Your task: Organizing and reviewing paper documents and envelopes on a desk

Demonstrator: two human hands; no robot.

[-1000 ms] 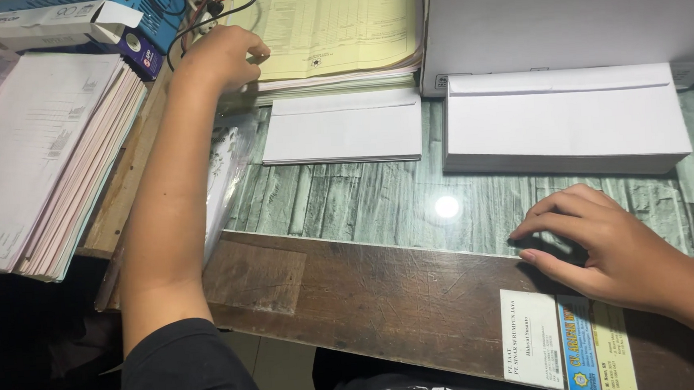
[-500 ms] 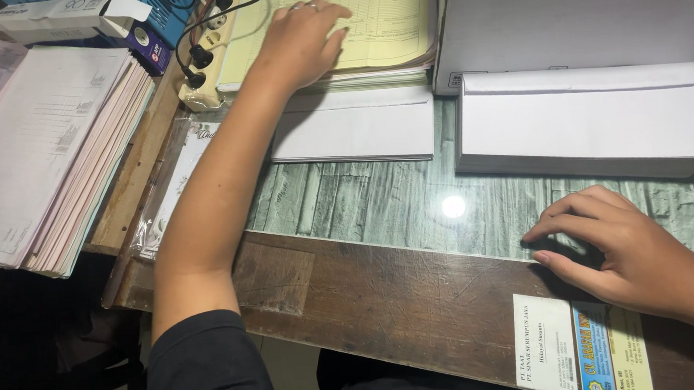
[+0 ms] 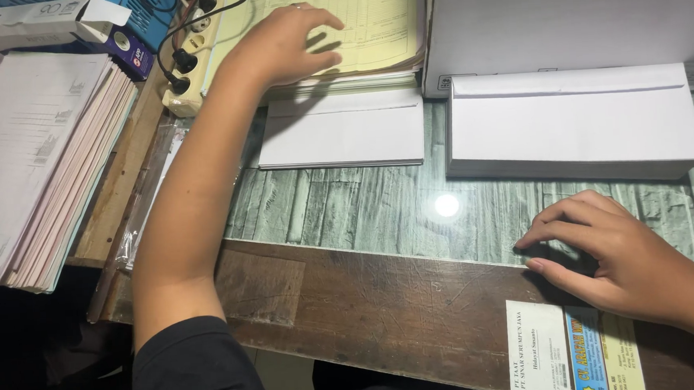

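on the desk, left hand (image 3: pixel 286 46) open over yellow forms (image 3: pixel 368 17), right hand (image 3: pixel 616 259) empty, grip loose, beside envelope stack (image 3: pixel 575 121)

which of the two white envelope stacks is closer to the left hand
The smaller envelope stack, lying just below the left hand and the yellow forms. The thicker envelope stack sits further right.

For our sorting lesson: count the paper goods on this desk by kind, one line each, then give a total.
White envelope stacks: 2, small one, large one
Yellow form pad under the left hand: 1
Pinkish paper pile: 1
Printed slips by the right hand: 2
Total: 6
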